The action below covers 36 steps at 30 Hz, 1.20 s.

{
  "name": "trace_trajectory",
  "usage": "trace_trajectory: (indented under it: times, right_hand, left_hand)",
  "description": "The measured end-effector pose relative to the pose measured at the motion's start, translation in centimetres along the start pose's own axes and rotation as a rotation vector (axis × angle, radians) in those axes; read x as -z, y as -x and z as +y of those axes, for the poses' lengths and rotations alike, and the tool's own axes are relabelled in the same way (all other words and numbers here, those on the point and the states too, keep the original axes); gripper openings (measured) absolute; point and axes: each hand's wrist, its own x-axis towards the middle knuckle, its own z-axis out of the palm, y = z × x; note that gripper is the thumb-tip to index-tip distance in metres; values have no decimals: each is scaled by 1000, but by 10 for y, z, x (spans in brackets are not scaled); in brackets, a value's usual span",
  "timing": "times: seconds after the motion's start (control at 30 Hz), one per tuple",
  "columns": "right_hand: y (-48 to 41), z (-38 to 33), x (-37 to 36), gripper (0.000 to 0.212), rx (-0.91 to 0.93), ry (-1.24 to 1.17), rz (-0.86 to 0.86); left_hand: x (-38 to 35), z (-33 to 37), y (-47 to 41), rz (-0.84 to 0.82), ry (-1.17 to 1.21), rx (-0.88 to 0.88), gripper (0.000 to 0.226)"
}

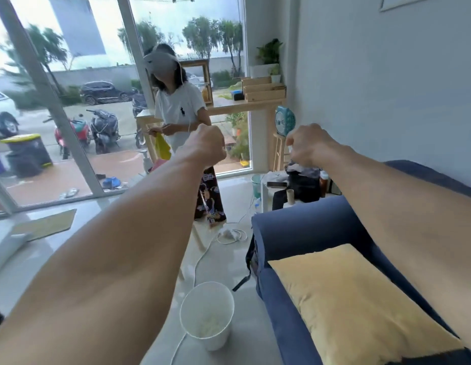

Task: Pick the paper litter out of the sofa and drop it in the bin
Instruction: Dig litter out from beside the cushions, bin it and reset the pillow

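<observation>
Both of my arms are stretched forward at chest height. My left hand [206, 146] and my right hand [308, 147] are curled into fists, backs toward me. A small pale speck shows at the right hand's fingers; I cannot tell what it is. Below my left forearm a white bin [224, 335] stands on the floor, with shredded white paper litter [208, 326] in its bottom. The blue sofa [305, 233] is at the lower right, its arm beside the bin. A yellow cushion [355, 299] lies on the seat. No paper shows on the visible seat.
A person [179, 111] in a white shirt stands ahead by the window, holding a yellow cloth. White cables [230, 234] trail over the floor toward the bin. A cluttered white side table [266, 192] stands behind the sofa arm. A flat mat [45, 223] lies at the left.
</observation>
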Motion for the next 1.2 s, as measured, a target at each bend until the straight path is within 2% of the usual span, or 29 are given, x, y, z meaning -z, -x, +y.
trace_trajectory:
  times: [0.1,0.27,0.4,0.63,0.87,1.03,1.2]
  right_hand:
    - [-37,-61,-20,28,88,-35,19]
    - [-91,-141,-50,36,219,-127,-12]
    - [-131,-168,-80,32,264,-112,-4]
    - [-204,-192,-161,28,317,-100,-86]
    - [-235,-193,-259,29,264,-99,-164]
    - [-230,-195,-382,28,259,-79,-187]
    - [-203,-190,-510,28,238,-54,-214]
  left_hand:
    - [4,-69,-6,7,-30,88,14]
    - [6,-150,-17,8,7,219,16]
    - [-13,-185,-33,6,85,287,15]
    - [-75,-243,-72,-33,1,367,16]
    - [-175,-272,-95,-117,9,344,16]
    - [-293,-310,-77,-185,83,299,18]
    - [-415,-351,-33,-231,128,356,12]
